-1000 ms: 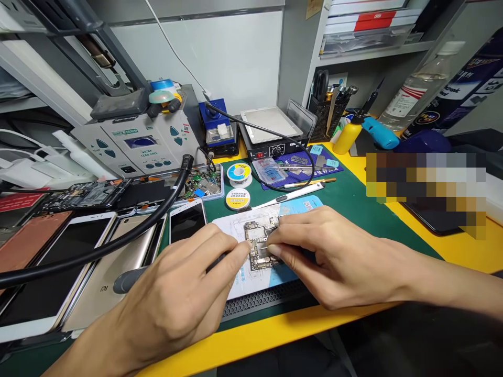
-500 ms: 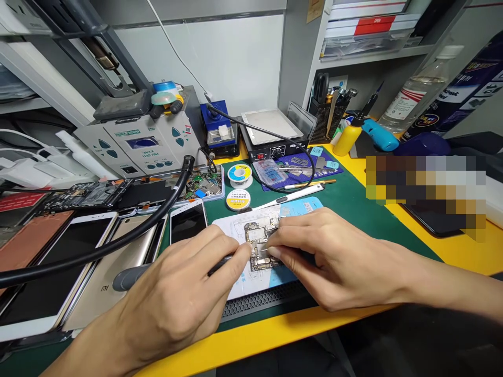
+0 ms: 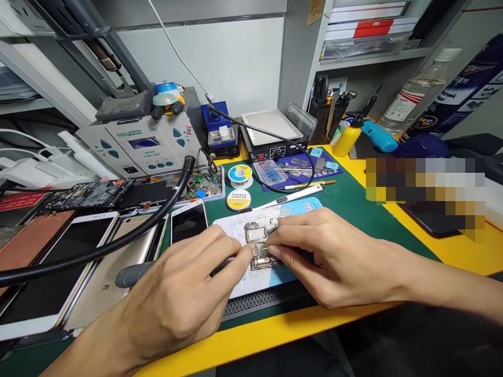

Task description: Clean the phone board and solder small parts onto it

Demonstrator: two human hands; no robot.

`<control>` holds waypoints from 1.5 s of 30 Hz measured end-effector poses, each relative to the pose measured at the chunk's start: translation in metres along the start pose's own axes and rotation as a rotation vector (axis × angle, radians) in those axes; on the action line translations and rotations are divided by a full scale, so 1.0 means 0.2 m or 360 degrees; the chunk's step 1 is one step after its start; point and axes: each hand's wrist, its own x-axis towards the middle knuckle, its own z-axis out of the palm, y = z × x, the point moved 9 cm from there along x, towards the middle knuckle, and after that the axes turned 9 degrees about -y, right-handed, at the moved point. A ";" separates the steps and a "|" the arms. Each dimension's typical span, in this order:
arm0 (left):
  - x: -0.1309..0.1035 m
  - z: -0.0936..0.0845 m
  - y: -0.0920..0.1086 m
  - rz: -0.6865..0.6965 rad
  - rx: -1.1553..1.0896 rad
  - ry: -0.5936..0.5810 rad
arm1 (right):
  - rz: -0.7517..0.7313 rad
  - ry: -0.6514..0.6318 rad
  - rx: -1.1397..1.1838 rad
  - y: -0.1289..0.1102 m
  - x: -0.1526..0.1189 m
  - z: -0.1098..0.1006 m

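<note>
A small phone circuit board (image 3: pixel 257 235) lies on a white and blue mat (image 3: pixel 239 285) in front of me. My left hand (image 3: pixel 184 283) is closed round a slim tool (image 3: pixel 135 275) with a rounded grey handle end. The tool's dark front part shows between thumb and index finger, and its tip is too small to make out at the board's left edge. My right hand (image 3: pixel 330 256) is closed in a pinch at the board's right side, fingertips pressed onto it. Those fingers hide part of the board.
Several phones, among them a gold phone (image 3: pixel 112 269), lie at left. A thick black hose (image 3: pixel 157 220) arches over them from a hot air station (image 3: pixel 145 141). Solder spools (image 3: pixel 239 175), a white brush (image 3: pixel 291 196) and a heating plate (image 3: pixel 271 128) stand behind. A yellow bottle (image 3: pixel 348 139) is at right.
My left hand and its tool have shifted very slightly to the right. The right hand stays at the board almost unmoved.
</note>
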 end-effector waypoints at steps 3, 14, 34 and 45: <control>-0.01 0.00 -0.02 -0.0060 -0.0073 0.0012 | 0.0018 -0.0015 -0.0012 0.00 0.00 0.00; -0.01 -0.01 -0.02 -0.0030 -0.0076 -0.0003 | 0.0034 -0.0052 -0.0016 0.00 0.00 0.00; 0.00 -0.01 -0.01 0.0008 -0.0049 0.0016 | 0.0006 0.0002 -0.0001 0.00 0.00 -0.01; 0.00 -0.02 -0.03 -0.0025 -0.0076 0.0006 | 0.0003 -0.0028 -0.0008 -0.01 0.01 0.00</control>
